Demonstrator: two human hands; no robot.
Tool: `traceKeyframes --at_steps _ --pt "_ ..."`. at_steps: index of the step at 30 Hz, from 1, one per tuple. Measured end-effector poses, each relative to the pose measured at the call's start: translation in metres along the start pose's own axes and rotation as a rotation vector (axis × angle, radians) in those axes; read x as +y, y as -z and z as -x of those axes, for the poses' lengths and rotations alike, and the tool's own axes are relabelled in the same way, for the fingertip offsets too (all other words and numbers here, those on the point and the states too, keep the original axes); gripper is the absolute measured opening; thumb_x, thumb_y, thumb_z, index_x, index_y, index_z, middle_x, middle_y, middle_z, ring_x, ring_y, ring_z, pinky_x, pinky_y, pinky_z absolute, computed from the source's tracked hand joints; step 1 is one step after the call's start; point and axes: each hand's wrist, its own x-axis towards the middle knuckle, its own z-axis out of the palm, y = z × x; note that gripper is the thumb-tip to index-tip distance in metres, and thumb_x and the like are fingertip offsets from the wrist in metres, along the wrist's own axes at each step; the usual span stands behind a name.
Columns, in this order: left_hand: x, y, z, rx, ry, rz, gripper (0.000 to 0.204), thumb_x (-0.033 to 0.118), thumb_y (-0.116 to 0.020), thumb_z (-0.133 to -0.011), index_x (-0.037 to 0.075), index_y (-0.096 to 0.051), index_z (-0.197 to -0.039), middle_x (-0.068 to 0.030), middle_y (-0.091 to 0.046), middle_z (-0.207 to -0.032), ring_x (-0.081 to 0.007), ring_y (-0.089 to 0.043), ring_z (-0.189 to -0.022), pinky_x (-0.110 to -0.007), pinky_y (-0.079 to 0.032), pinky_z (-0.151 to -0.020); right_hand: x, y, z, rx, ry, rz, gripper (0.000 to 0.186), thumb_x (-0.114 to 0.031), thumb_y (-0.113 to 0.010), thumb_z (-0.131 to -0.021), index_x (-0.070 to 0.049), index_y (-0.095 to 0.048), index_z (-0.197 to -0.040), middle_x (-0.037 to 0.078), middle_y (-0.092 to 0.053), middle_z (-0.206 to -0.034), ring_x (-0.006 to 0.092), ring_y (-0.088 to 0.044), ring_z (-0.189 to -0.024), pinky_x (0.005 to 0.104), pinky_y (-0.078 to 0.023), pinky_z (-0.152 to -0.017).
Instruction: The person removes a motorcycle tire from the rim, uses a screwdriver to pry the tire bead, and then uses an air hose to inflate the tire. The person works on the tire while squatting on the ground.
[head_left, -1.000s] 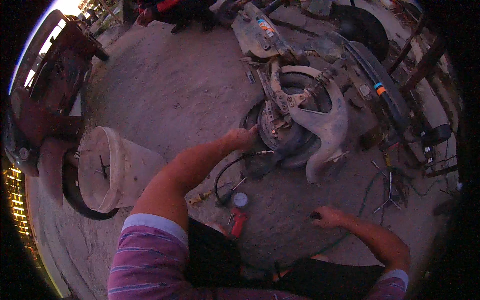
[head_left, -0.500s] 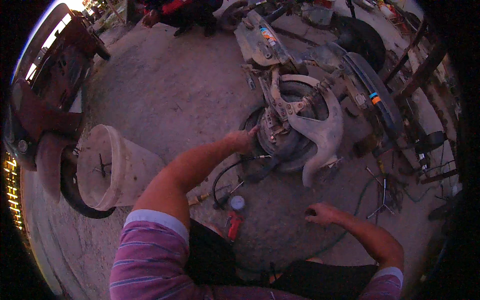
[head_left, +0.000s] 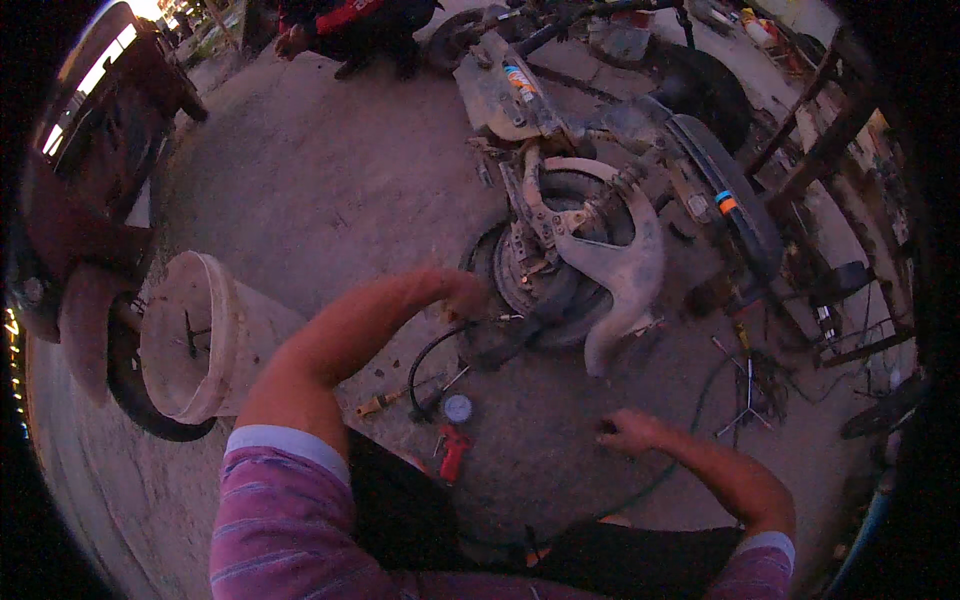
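My left hand (head_left: 467, 298) is bent downward beside the tyre of a dusty wheel (head_left: 522, 290), close to the metal end of a black hose (head_left: 414, 370). Its fingers are blurred and partly hidden, so any hold on the hose does not show. The hose belongs to a tyre inflator with a round white gauge (head_left: 458, 408) and a red handle (head_left: 452, 455), lying by my knee. My right hand (head_left: 632, 432) hovers over the ground with fingers curled; a dark spot shows at the fingertips. Over the wheel sits a dusty fender (head_left: 640, 255) of a scooter lying on its side.
A whitish bucket (head_left: 232, 340) lies tipped at the left, beside a parked dark vehicle (head_left: 100, 240). A cross-shaped wrench (head_left: 748, 395) and a green hose (head_left: 690, 450) are at the right. Another person (head_left: 365, 30) crouches at the far side.
My left hand has drawn back from the wheel's hub area toward me and bent down. My right hand stays curled in about the same place. The view has shifted slightly.
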Motion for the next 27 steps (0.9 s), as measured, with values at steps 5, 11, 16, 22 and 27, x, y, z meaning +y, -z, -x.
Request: traceKeyframes --at_steps 5,11,16,22,27 --pt "0.046 -0.046 0.047 0.085 0.336 0.692 0.034 0.027 -0.063 -0.088 -0.006 -0.069 -0.093 -0.0167 -0.07 -0.085 -0.0282 -0.07 -0.071 -0.045 -0.056 -0.06 0.01 0.002 -0.003 0.042 0.102 0.007 0.048 -0.04 -0.064 -0.093 -0.006 -0.063 -0.127 0.018 -0.07 -0.115 0.0361 -0.068 -0.105 0.0479 -0.053 -0.09" --pt "0.059 -0.027 0.078 0.129 0.403 0.868 0.032 0.023 -0.063 -0.087 -0.005 -0.067 -0.102 -0.016 -0.069 -0.084 -0.028 -0.069 -0.069 -0.043 -0.055 -0.06 0.003 0.004 -0.005 0.03 0.04 -0.048 0.043 -0.032 -0.066 -0.092 0.0 -0.066 -0.121 0.019 -0.07 -0.117 0.0354 -0.067 -0.108 0.0443 -0.052 -0.093" --pt "0.054 -0.029 0.077 0.238 0.184 0.593 0.03 0.024 -0.063 -0.087 -0.003 -0.069 -0.099 -0.0153 -0.069 -0.085 -0.0283 -0.065 -0.07 -0.046 -0.053 -0.061 0.005 0.002 -0.011 0.052 0.041 0.002 0.043 -0.033 -0.067 -0.09 -0.002 -0.067 -0.121 0.018 -0.07 -0.118 0.0352 -0.067 -0.109 0.0437 -0.052 -0.094" --pt "0.054 -0.032 0.073 0.285 0.261 0.525 0.031 0.023 -0.062 -0.087 -0.004 -0.07 -0.098 -0.0203 -0.072 -0.099 -0.0362 -0.068 -0.087 -0.051 -0.053 -0.072 0.0 0.009 -0.007 -0.003 0.051 0.013 0.049 -0.036 -0.067 -0.09 -0.001 -0.064 -0.124 0.02 -0.067 -0.122 0.037 -0.066 -0.11 0.0471 -0.052 -0.095" --pt "0.056 -0.024 0.079 0.381 0.126 0.392 0.034 0.024 -0.059 -0.088 -0.005 -0.07 -0.1 -0.0237 -0.071 -0.102 -0.0386 -0.068 -0.09 -0.051 -0.053 -0.075 -0.003 0.009 -0.009 -0.015 -0.003 -0.046 0.048 -0.034 -0.068 -0.089 0.0 -0.065 -0.123 0.02 -0.069 -0.119 0.035 -0.067 -0.108 0.0456 -0.052 -0.094"
